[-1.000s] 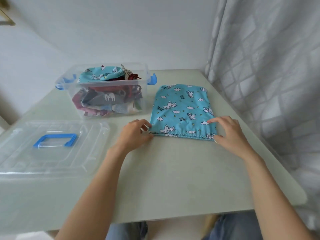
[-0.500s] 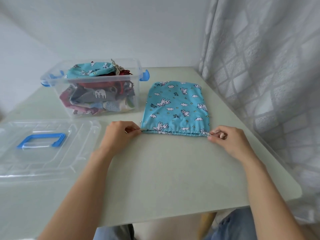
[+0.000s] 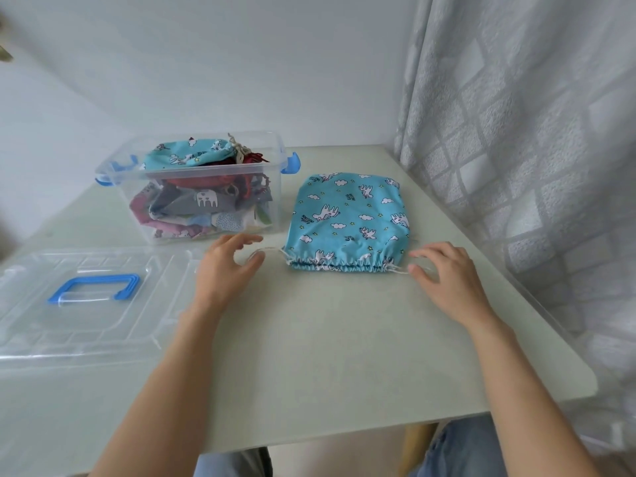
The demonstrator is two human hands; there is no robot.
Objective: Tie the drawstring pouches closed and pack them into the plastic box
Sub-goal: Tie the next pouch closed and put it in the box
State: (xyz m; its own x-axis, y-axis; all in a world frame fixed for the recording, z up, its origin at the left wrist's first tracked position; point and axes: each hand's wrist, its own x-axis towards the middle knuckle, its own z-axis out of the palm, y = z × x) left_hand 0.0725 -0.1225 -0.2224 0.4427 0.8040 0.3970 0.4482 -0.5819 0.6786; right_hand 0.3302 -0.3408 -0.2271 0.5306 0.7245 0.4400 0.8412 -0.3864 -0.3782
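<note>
Plastic box (image 3: 213, 187) holds bunched pouches (image 3: 192, 208); lid (image 3: 86, 304) off, beside.

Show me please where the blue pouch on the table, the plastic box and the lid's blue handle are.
blue pouch (image 3: 347, 218): head view, middle of its printed cloth.
plastic box (image 3: 210, 180): head view, upper part of its clear front wall.
blue handle (image 3: 94, 279): head view, top bar of the handle on the lid.
</note>
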